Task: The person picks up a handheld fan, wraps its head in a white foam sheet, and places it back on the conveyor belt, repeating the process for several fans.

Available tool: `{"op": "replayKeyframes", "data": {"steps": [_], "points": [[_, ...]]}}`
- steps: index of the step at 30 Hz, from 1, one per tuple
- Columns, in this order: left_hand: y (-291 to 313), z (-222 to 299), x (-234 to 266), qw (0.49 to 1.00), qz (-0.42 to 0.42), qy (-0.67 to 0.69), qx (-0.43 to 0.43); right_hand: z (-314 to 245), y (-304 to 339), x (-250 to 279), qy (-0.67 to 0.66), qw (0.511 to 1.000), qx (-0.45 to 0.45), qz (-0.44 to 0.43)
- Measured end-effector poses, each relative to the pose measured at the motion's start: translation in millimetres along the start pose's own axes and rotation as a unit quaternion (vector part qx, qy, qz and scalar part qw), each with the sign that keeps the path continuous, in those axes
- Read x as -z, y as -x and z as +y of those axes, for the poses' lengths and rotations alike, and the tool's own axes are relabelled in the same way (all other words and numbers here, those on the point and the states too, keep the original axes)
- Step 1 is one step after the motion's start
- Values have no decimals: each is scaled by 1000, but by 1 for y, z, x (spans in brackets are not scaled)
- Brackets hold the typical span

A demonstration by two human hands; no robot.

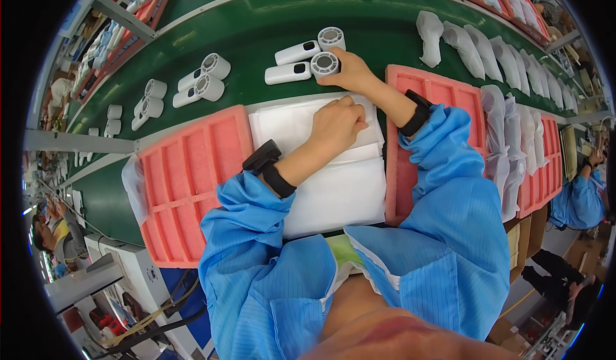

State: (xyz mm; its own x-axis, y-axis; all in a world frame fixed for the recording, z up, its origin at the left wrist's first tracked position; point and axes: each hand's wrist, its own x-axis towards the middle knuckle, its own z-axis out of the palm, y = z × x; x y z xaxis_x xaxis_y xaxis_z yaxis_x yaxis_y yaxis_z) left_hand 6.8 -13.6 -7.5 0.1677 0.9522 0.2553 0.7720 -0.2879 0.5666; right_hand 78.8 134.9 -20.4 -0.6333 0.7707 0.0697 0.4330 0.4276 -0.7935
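A pink tray (pixel 192 187) fills nine o'clock. The fan (pixel 295 73) lies at twelve; my left hand (pixel 337 124) curls on the sheets (pixel 337 196), perhaps pinching, I cannot tell. My right hand (pixel 350 71) clasps the fan's head. Another tray (pixel 439 94) crowds three, pouches (pixel 482 52) two.

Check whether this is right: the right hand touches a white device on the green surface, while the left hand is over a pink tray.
Wrong about the left hand: the head view shows it over the white sheets. The right hand does touch a white device on the green surface.
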Motion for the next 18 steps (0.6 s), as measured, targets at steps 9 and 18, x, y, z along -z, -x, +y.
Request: {"op": "replayKeyframes", "data": {"steps": [9,18], "points": [[-17,-14,57,956,-3,287,63,-92,76,153,-79,974,127,171],[-2,13,122,895,89,416,132,-106,90,147,-99,966,236,34]]}}
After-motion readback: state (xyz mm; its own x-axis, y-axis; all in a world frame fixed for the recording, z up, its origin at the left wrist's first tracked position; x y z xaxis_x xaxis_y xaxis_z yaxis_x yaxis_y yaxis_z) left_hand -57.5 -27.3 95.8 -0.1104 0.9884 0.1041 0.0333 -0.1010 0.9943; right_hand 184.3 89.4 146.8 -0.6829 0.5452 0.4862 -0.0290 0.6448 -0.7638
